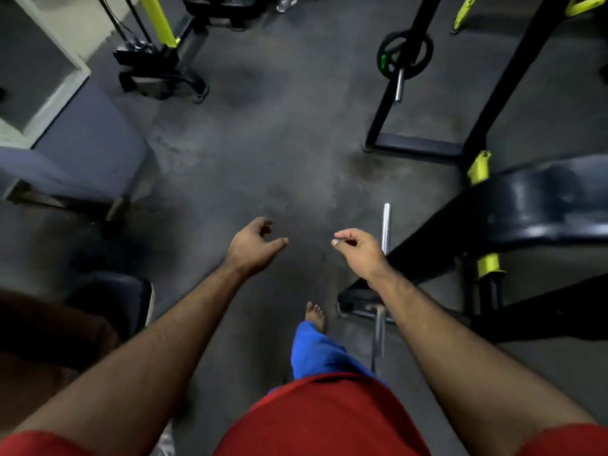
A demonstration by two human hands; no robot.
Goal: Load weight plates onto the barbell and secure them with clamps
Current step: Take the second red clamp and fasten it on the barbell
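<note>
A black weight plate [405, 56] with a green mark sits on a chrome barbell sleeve [399, 85] at the far right, behind a black rack upright. A second bare chrome sleeve [385, 227] sticks out just right of my right hand, beside a black bench. My left hand [255, 245] and my right hand [357, 250] hover over the floor with fingers loosely curled, holding nothing. No clamps are visible.
A black rack frame [414, 148] stands at the right, with a padded black bench [539, 205] and yellow fittings [478, 166] nearer me. A cable machine base [158, 70] is at the far left. A grey-blue block [88, 149] lies left. My bare foot [315, 315] steps forward.
</note>
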